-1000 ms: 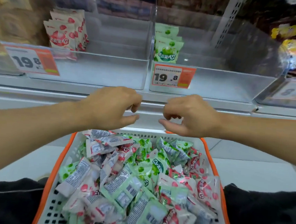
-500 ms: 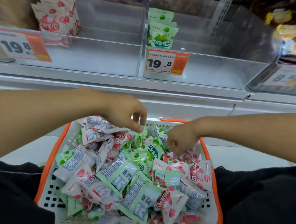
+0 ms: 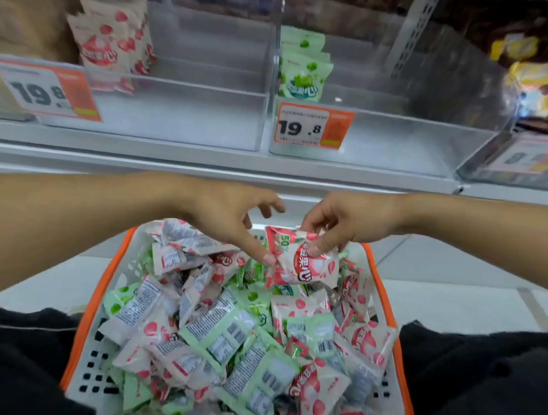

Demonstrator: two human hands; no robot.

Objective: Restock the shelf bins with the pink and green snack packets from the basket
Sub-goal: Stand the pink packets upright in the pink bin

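A white basket with an orange rim (image 3: 87, 319) sits in my lap, heaped with several pink and green snack packets (image 3: 221, 333). My right hand (image 3: 342, 226) pinches a pink packet (image 3: 304, 263) lifted just above the heap at the basket's far end. My left hand (image 3: 233, 217) touches that packet's left edge with a fingertip, other fingers spread. On the shelf, the left clear bin (image 3: 181, 116) holds a few pink packets (image 3: 110, 42) at its back left. The right clear bin (image 3: 400, 141) holds a few green packets (image 3: 303, 68) at its back left.
Orange-and-white price tags (image 3: 314, 126) reading 19.8 hang on both bin fronts. A third bin with dark and yellow packets (image 3: 535, 73) stands at the far right. The shelf edge (image 3: 204, 163) runs just beyond my hands. Pale floor tiles lie on both sides of the basket.
My right hand has picked a pink packet out of the heap and raised it. My left hand moved right and now touches the packet's edge.
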